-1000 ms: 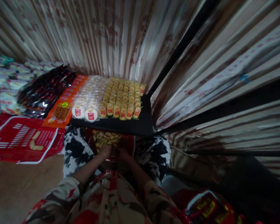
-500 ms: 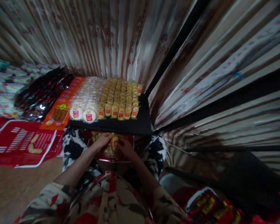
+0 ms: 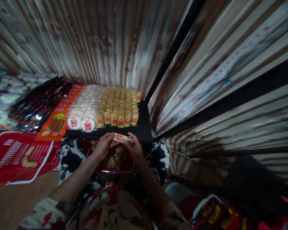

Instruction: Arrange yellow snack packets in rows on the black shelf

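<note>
Head view, looking down. We see the left hand (image 3: 103,147) and the right hand (image 3: 135,147) meeting at the centre of the frame, just below the near edge of the black counter (image 3: 144,131). Between them is a small wrapped packet (image 3: 120,138), pale with a red label, held level and crosswise. The left grip closes on its left end with thumb and fingertips, and the right grip pinches its right end in the same way, so both grips are nearly shut on the one packet. The packet hangs above a red basket (image 3: 124,170) resting on the person's lap, in which we make out a heap of yellow wrapped pieces (image 3: 114,159). On the counter, above the hands, yellow packets (image 3: 120,107) stand in close rows, and just to their left lie round white packets (image 3: 83,111) in clear wrap. Further left we note orange packets (image 3: 59,113), then dark glossy packets (image 3: 38,102). A red printed sheet (image 3: 12,156) fills the lower left. A striped curtain (image 3: 98,41) spans the top of the frame. A red and yellow bag (image 3: 211,214) shows dimly at the lower right.
</note>
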A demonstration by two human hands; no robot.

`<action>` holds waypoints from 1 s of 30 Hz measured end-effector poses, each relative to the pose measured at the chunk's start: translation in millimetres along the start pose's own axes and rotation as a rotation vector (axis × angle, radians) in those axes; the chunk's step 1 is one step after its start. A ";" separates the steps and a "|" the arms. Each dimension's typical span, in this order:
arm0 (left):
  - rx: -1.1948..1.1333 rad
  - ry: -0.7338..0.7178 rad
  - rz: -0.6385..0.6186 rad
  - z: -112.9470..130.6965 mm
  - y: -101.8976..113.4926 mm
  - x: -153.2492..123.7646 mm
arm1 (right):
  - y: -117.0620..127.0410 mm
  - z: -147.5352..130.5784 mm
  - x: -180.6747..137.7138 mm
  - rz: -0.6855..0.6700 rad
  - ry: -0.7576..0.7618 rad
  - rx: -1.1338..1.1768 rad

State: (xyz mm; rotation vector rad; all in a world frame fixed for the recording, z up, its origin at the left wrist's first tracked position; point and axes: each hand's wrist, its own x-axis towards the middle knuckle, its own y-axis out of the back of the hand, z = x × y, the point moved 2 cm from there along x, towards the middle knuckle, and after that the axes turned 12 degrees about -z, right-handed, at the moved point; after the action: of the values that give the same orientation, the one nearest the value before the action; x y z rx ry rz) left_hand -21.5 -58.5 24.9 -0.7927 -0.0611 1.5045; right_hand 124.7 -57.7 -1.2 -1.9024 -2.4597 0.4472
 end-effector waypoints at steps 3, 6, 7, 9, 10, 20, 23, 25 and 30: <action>-0.071 -0.011 -0.038 -2.7 -9.3 -0.9 | 3.0 -5.6 2.9 0.132 0.035 0.123; 0.000 -0.005 -0.045 -4.5 -16.6 -0.2 | 8.0 -10.3 6.7 0.224 0.048 0.159; 0.037 0.008 -0.047 -5.0 -19.0 0.7 | 9.8 -11.4 7.8 0.254 0.060 0.158; 0.096 0.028 -0.049 -6.3 -24.4 3.5 | 12.5 -12.9 9.4 0.300 0.090 0.153; 0.110 0.029 -0.050 -7.0 -27.7 5.1 | 12.9 -13.3 9.8 0.313 0.103 0.145; 0.296 -0.065 -0.023 -5.8 -66.3 41.5 | 18.4 -40.9 23.7 0.272 0.244 0.045; 0.654 -0.222 0.006 12.6 -75.8 54.3 | 34.9 -58.6 45.7 0.298 0.300 -0.077; 0.947 -0.433 0.008 27.8 -85.3 57.9 | 46.9 -72.7 63.8 0.344 0.365 -0.171; 1.490 -0.688 -0.100 46.4 -111.2 67.6 | 72.1 -105.6 111.7 0.546 0.437 -0.468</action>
State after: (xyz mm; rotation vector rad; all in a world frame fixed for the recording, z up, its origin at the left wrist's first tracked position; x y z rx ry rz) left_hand 58.4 36.1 86.1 0.8999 0.4569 1.2203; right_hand 181.5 88.1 64.7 -2.4973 -1.8537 -0.5571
